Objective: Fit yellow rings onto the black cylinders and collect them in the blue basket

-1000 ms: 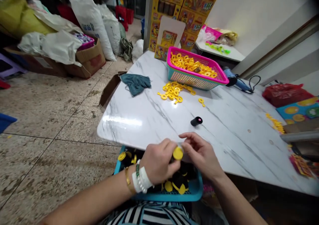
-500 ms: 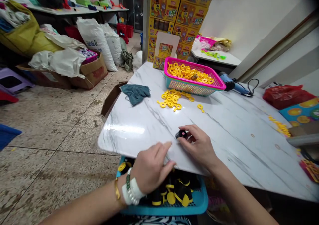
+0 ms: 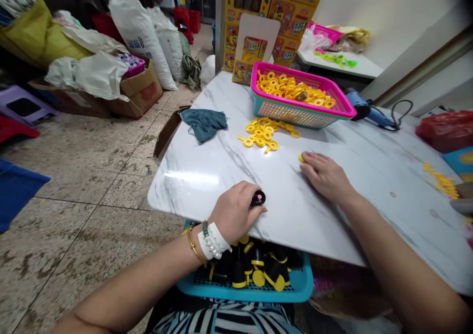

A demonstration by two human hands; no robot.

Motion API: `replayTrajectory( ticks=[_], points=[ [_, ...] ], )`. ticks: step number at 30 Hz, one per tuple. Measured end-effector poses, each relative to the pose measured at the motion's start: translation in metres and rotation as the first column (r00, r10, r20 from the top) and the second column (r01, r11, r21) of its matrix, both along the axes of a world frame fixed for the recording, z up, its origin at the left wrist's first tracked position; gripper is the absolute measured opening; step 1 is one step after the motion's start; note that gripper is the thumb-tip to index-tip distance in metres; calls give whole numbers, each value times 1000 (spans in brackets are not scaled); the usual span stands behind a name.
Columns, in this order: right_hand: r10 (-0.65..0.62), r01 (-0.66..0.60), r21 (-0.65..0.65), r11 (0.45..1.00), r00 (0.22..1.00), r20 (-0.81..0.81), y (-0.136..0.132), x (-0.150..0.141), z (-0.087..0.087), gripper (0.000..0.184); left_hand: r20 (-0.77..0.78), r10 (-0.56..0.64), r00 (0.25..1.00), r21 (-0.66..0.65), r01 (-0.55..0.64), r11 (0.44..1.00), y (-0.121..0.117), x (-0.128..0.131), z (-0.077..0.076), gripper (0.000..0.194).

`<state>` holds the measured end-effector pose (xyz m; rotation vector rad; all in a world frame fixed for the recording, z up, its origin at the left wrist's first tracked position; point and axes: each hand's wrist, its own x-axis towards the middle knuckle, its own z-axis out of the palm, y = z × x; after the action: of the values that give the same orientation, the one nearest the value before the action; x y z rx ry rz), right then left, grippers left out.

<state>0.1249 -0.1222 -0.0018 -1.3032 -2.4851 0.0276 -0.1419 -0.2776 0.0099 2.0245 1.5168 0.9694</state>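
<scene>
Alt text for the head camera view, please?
The left hand grips a black cylinder at a marble table's edge; the right hand touches a yellow piece. Loose yellow rings and a pink-rimmed basket of them lie beyond; a blue tray of black-and-yellow parts sits below.

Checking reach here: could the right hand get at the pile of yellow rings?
Probably yes: the right hand rests on the marble tabletop near the pile of yellow rings; only a small yellow piece at its fingertips lies between.
</scene>
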Motion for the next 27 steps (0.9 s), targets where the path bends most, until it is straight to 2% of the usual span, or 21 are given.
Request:
replayTrajectory(
  ticks=[3, 5, 7, 8, 10, 13, 17, 20, 22, 24, 27],
  points=[
    [24, -15, 83, 996, 993, -115, -69, -10, -5, 30, 23, 6, 1000, 3, -6, 1000, -5, 1, 0, 28],
    [-39, 51, 48, 998, 975, -217, -106, -19, -3, 25, 14, 19, 1000, 17, -20, 1000, -6, 2, -2, 36],
    [-132, 126, -41, 991, 934, -331, -124, -30, 4, 28, 6, 30, 1000, 33, -30, 999, -6, 2, -4, 45],
    [-161, 143, -76, 987, 918, -362, -126, -34, 8, 34, 4, 29, 1000, 42, -29, 999, -6, 3, -4, 46],
    [-134, 111, -84, 990, 930, -341, -123, -41, 15, 42, 2, 19, 1000, 53, -19, 998, -6, 3, -5, 37],
    [-42, 36, -26, 999, 968, -247, -120, -44, 22, 37, -11, 28, 1000, 58, -27, 998, -7, 2, -5, 24],
    [-157, 148, -52, 988, 958, -242, -137, -38, 14, 34, -10, 38, 999, 74, -37, 997, -9, 2, -6, 25],
    [-207, 188, -96, 978, 938, -277, -157, -42, 6, 21, -21, 16, 1000, 75, -14, 997, -9, 3, -7, 27],
    [-203, 150, -178, 972, 920, -334, -166, -49, 7, 15, -32, 3, 999, 66, -1, 998, -10, 3, -6, 27],
    [-225, 95, -299, 949, 870, -438, -169, -59, 13, 12, -44, -2, 999, 58, 4, 998, -10, 3, -6, 25],
    [-323, -28, -522, 852, 758, -567, -166, -71, 29, 8, -56, -7, 998, 50, 9, 999, -10, 2, -6, 22]
  ],
)
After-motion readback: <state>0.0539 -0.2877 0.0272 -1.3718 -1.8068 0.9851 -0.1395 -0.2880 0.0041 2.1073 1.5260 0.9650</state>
